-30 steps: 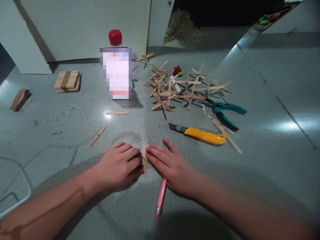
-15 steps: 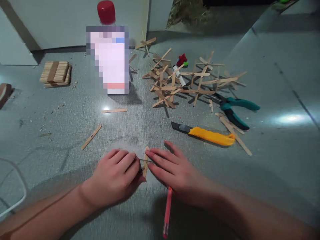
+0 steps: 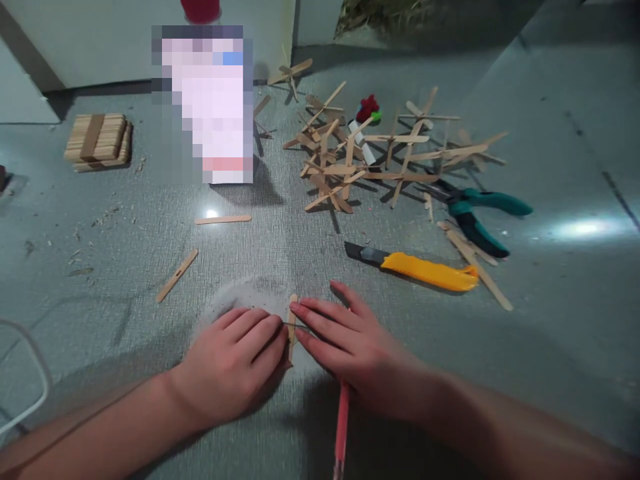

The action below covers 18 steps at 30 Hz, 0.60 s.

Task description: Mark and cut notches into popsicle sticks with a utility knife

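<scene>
A wooden craft stick [image 3: 293, 341] lies upright in view between my hands. My left hand [image 3: 235, 360] is closed beside it, knuckles up, with the thumb tip at its lower end. A thin dark edge crosses the stick, but what it belongs to is hidden. My right hand [image 3: 347, 340] rests palm down, its fingertips at the stick's right side. A pinkish-red pencil [image 3: 343, 420] is tucked under that hand, its rear end sticking out below. Beyond the right hand lies a yellow box cutter [image 3: 430, 272] with its dark blade out.
Crossed craft-stick pieces [image 3: 330, 160] cluster ahead, with teal-handled pliers [image 3: 480, 217] to their right. A blurred-out bottle [image 3: 220, 113] with a red cap stands near a banded stick bundle [image 3: 97, 140]. Two loose sticks, one a notched stick [image 3: 177, 275], lie left. A white cable [image 3: 43, 373] curves at far left.
The view has shifted slightly, so the bottle sits higher and further left. My left hand lies a little lower. Both hands stay at the same stick.
</scene>
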Each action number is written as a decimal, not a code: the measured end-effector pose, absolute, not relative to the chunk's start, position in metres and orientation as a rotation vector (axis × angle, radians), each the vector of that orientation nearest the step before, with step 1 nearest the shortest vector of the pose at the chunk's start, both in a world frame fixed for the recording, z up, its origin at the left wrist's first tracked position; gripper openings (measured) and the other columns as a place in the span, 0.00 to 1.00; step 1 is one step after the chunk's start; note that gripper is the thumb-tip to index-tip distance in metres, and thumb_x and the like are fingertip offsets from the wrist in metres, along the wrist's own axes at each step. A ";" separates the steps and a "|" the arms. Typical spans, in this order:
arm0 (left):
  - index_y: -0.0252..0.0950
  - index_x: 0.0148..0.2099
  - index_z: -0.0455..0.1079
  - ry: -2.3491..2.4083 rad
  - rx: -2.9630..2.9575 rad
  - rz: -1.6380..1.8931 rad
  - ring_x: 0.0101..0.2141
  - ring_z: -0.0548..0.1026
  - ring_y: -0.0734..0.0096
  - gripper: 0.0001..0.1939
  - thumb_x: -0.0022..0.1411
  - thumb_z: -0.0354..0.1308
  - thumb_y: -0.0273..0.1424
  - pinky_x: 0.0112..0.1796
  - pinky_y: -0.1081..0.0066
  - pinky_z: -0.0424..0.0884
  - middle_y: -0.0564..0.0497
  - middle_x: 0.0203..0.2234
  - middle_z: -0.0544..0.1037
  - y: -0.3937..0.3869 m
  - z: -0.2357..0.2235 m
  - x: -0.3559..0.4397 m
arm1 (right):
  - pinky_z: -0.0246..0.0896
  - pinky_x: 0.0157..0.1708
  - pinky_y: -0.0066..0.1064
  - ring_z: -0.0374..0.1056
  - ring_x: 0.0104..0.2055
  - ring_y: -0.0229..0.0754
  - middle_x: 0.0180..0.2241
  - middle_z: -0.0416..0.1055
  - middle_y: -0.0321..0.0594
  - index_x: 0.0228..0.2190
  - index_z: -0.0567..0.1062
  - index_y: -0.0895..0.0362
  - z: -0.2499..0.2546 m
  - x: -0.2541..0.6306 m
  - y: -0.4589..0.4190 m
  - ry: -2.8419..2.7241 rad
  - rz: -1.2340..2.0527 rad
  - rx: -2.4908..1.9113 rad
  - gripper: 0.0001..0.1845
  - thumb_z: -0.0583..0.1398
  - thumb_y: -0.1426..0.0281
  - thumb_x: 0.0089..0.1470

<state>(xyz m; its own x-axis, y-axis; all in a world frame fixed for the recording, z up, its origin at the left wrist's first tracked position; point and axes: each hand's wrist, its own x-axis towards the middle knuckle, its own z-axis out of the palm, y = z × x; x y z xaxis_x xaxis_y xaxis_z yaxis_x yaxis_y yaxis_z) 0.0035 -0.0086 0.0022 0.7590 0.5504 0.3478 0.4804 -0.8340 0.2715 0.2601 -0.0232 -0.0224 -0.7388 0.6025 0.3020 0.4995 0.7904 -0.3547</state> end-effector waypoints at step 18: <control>0.27 0.51 0.77 0.794 2.780 0.602 0.44 0.79 0.57 0.10 0.70 0.62 0.27 0.44 0.59 0.78 0.42 0.45 0.83 -0.008 0.002 0.004 | 0.48 0.72 0.65 0.72 0.63 0.58 0.59 0.77 0.57 0.47 0.79 0.62 -0.023 0.259 -0.021 -2.549 0.319 -0.822 0.19 0.57 0.81 0.57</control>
<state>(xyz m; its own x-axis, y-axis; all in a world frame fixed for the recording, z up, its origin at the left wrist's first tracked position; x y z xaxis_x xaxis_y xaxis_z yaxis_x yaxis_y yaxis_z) 0.0038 -0.0083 0.0016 0.7744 0.5399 0.3299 0.4634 -0.8390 0.2853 0.2587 -0.0215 -0.0232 -0.7262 0.5992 0.3372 0.4975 0.7964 -0.3439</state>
